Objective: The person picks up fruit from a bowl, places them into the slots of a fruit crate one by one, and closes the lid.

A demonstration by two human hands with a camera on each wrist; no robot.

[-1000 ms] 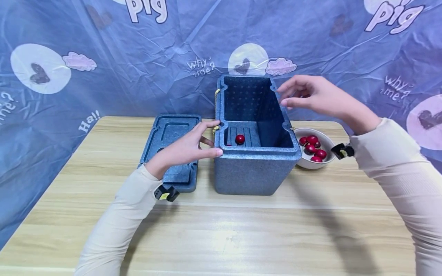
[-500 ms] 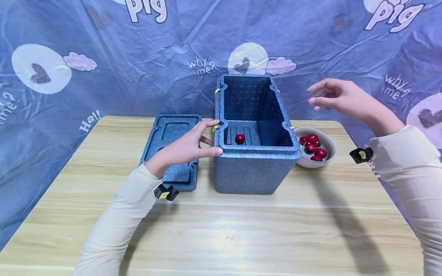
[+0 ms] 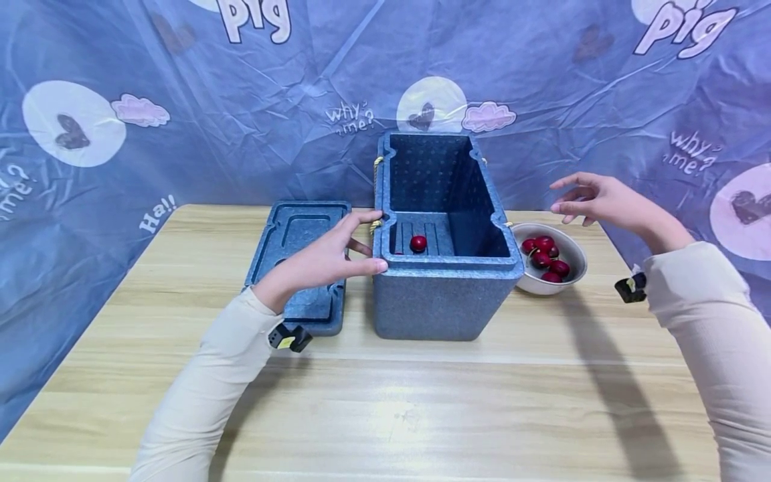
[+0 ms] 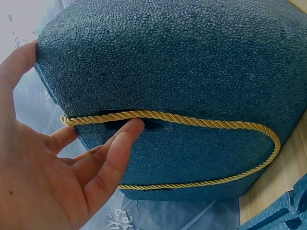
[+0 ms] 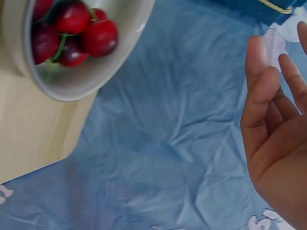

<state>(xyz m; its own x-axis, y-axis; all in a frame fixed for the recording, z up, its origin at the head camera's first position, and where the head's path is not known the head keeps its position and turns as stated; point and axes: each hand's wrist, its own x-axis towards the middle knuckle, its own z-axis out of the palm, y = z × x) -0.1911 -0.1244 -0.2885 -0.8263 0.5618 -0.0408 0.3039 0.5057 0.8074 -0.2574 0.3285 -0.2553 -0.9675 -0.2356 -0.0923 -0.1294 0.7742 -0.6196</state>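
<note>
A blue-grey foam box [image 3: 438, 304] stands uncovered on the table. My left hand [image 3: 319, 258] rests on its left rim, thumb at the near corner and other fingertips farther back. In the left wrist view one fingertip touches the yellow rope [image 4: 192, 120] along the box's side wall. On the box floor lies a red cherry [image 3: 418, 244]; part of another shows at the near left, mostly hidden. My right hand [image 3: 608, 201], holding nothing, hovers above and behind a white bowl [image 3: 545, 288] right of the box. The bowl contains several cherries [image 5: 98, 38], some with stems.
The box's lid [image 3: 307, 304] lies on the table left of the box, partly behind the left hand. A printed blue cloth [image 3: 241, 134] hangs behind the wooden table [image 3: 421, 402].
My right hand has moved from the box's right rim out to the right, then lower toward the bowl. My left hand, the box and the cherries have stayed put.
</note>
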